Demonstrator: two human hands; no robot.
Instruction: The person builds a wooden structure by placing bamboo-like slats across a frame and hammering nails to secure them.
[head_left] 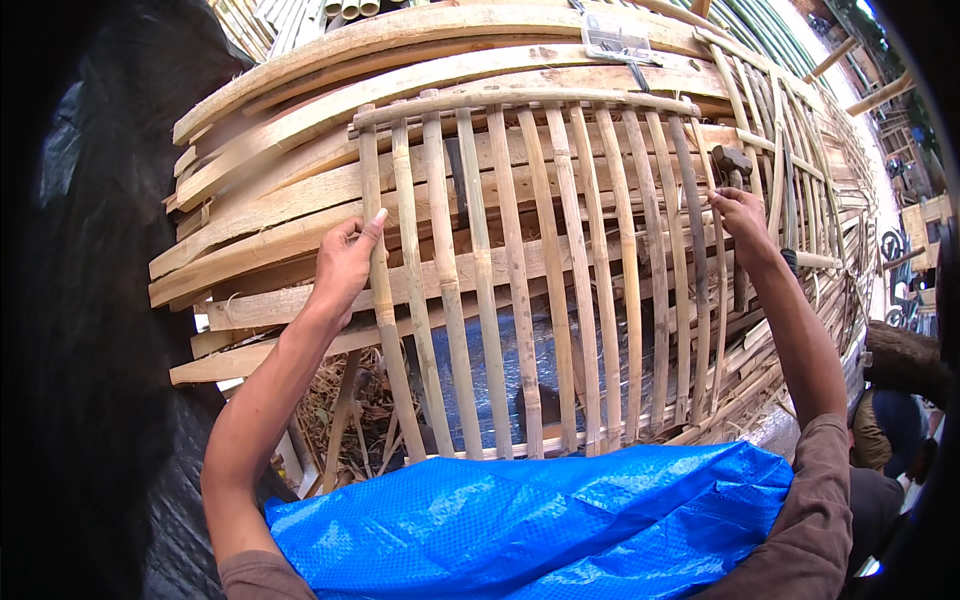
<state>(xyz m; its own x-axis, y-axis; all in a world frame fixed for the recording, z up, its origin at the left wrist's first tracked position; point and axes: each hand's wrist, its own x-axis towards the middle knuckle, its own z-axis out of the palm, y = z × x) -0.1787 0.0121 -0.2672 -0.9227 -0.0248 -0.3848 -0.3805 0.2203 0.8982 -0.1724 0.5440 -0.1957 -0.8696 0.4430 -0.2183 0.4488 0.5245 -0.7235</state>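
A panel of upright bamboo slats [525, 260], joined by a bamboo crossbar [530, 98] along its far end, lies before me. My left hand [345, 258] closes on the leftmost slat [384, 300], its thumb resting along the front. On the opposite side, my right hand [742, 218] pinches a thin bamboo strip [718, 300] beside the panel's dark right-hand slat [690, 210]. That strip runs roughly alongside the slats. The near ends of several slats reach down to the blue tarp [530, 525] across my lap.
Stacked wooden planks [260, 215] support the panel. A hammer [733, 160] lies just beyond my right hand. A clear plastic box [615, 36] sits on the far planks. Another slatted panel [795, 140] is at right, and black sheeting [90, 330] hangs at left.
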